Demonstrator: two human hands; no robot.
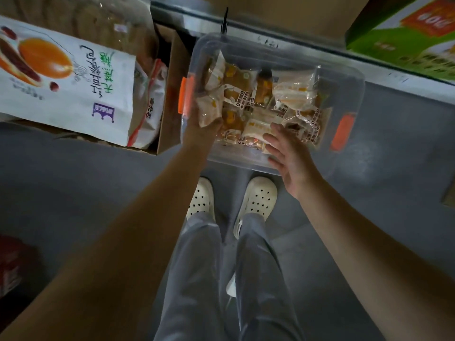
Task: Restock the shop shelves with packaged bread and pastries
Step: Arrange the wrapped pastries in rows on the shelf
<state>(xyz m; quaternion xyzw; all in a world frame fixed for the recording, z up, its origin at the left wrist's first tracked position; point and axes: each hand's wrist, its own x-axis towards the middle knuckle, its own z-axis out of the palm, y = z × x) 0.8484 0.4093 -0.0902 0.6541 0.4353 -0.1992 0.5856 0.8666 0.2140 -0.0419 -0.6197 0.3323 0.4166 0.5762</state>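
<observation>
A clear plastic bin [349,77] with orange side latches stands on the grey floor in front of my feet. Several small wrapped pastries [293,93] lie loose inside it. My left hand [200,129] reaches into the bin's left side and grips one pale wrapped pastry [209,112]. Over the bin's near edge my right hand [288,153] hovers with fingers spread and straight, holding nothing, just above the packets.
A cardboard box [170,114] at the left holds a large white bag with an orange print [66,77] and other packaged goods. A green carton [406,40] sits on the low shelf at top right. The shelf's dark metal edge [320,45] runs behind the bin.
</observation>
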